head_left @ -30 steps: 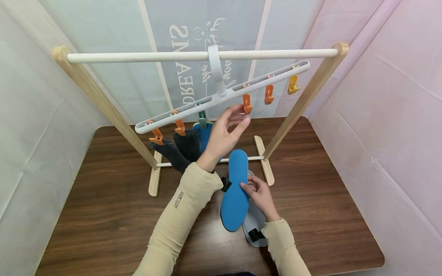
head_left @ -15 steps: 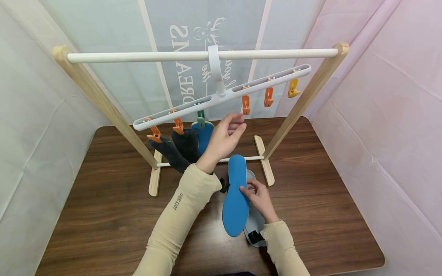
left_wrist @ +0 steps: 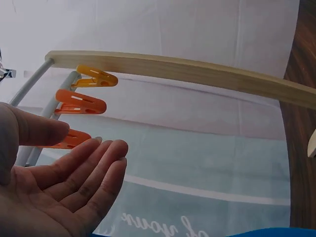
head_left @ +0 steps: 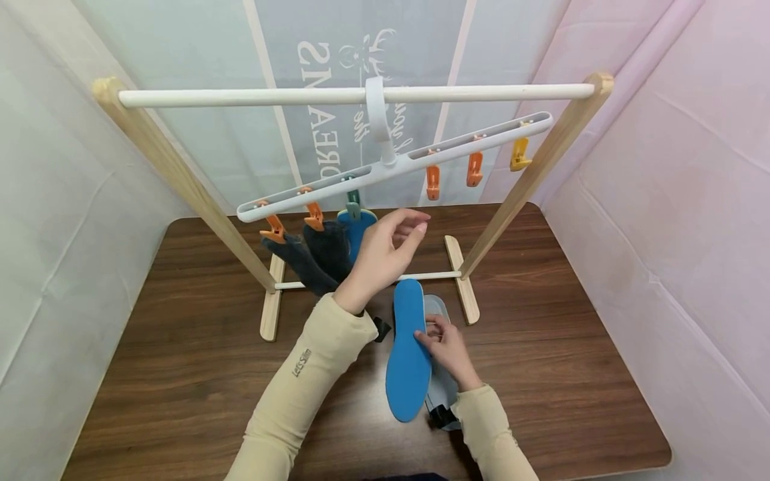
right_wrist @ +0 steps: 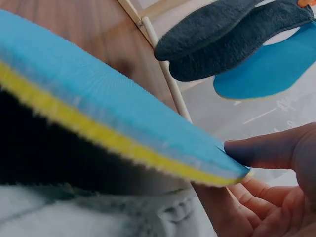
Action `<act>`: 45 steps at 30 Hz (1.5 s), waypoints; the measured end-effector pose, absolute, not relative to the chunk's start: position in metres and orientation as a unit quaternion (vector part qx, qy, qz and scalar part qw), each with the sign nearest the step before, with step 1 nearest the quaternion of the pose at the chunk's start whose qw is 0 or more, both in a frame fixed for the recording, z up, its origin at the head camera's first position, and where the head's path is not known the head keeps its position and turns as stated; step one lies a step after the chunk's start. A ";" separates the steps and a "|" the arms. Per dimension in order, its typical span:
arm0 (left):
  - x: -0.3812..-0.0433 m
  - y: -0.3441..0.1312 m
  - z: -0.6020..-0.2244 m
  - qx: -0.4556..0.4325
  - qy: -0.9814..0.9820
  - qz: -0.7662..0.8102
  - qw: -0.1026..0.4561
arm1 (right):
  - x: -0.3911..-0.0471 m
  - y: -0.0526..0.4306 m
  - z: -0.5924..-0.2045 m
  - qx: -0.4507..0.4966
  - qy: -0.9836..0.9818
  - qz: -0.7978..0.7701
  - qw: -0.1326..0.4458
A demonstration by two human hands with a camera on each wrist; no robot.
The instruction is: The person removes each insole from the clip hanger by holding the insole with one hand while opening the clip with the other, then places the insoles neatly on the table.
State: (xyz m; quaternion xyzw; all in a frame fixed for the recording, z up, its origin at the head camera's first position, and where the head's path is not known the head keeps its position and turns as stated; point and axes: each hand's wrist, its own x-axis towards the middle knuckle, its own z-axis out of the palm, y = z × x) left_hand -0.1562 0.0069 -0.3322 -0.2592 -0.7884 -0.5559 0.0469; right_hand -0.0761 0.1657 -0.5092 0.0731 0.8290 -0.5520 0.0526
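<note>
Because the blue insole is thin and flat, a pinch at one edge seems enough to carry it: the thumb of my right hand presses on the blue face and my fingers lie beneath, clamped about midway along, which leaves both ends free. Under it, partly covered, a grey insole appears to lie flat on the table, perhaps put there to be within easy reach. Further out, my left hand hovers with nothing in it, the fingers side by side and the thumb apart from them, just below a bare orange clip; I judge that it is kept free for working the clips. Past it, another orange clip and a yellow clip hang bare too. On the other half of the hanger, two dark insoles and a second blue insole dangle by one end each, likely so that air can reach both faces. The hanger sits askew, whether tipped or merely turned I cannot tell, its hook over the white rail of a wooden rack, before a printed cloth.
</note>
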 end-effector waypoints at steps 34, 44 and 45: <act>-0.138 -0.021 -0.333 -0.260 -0.788 -0.542 0.132 | -0.065 0.142 -0.506 -0.085 0.931 -0.351 0.055; -0.138 -0.025 -0.332 -0.248 -0.765 -0.563 0.192 | -0.066 0.140 -0.506 -0.093 0.929 -0.353 0.063; -0.138 -0.026 -0.332 -0.249 -0.764 -0.563 0.195 | -0.066 0.140 -0.506 -0.093 0.929 -0.353 0.063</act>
